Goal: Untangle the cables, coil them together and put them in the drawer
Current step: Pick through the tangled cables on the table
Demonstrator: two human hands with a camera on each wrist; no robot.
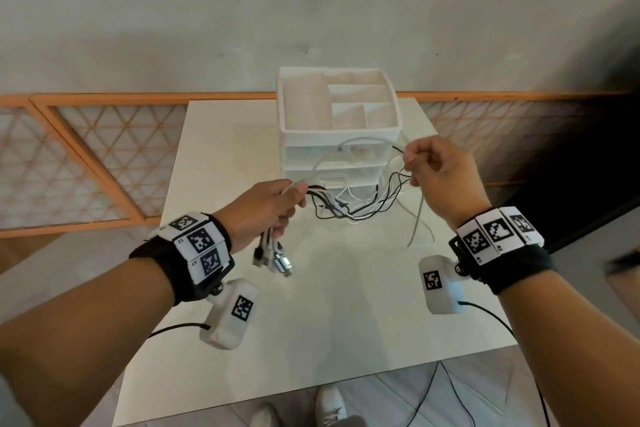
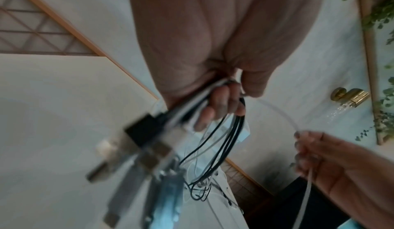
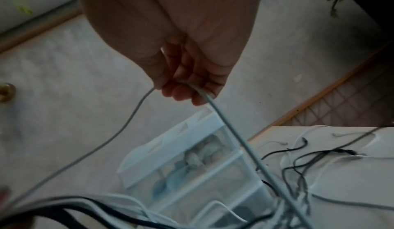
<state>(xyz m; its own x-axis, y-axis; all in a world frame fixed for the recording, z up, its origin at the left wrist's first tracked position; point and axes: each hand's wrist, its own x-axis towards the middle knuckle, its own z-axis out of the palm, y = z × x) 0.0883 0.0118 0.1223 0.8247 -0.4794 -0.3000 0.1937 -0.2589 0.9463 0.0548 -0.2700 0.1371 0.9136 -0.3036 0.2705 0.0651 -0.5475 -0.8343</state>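
My left hand (image 1: 277, 204) grips a bundle of black and white cables (image 1: 349, 208) above the table, and their USB plugs (image 1: 277, 258) hang below the fist. In the left wrist view those plugs (image 2: 136, 150) dangle blurred under the curled fingers (image 2: 219, 104). My right hand (image 1: 436, 170) is raised to the right and pinches a grey-white cable (image 3: 234, 131) that loops back to the left hand. Loose cable loops sag onto the table between both hands. The white drawer unit (image 1: 339, 146) stands behind them with its drawers shut.
The small white table (image 1: 311, 322) holds the drawer unit at its far edge. An open compartment tray (image 1: 287, 104) tops the unit. An orange lattice railing (image 1: 86, 156) runs behind. My shoes (image 1: 329, 406) show below the table's near edge.
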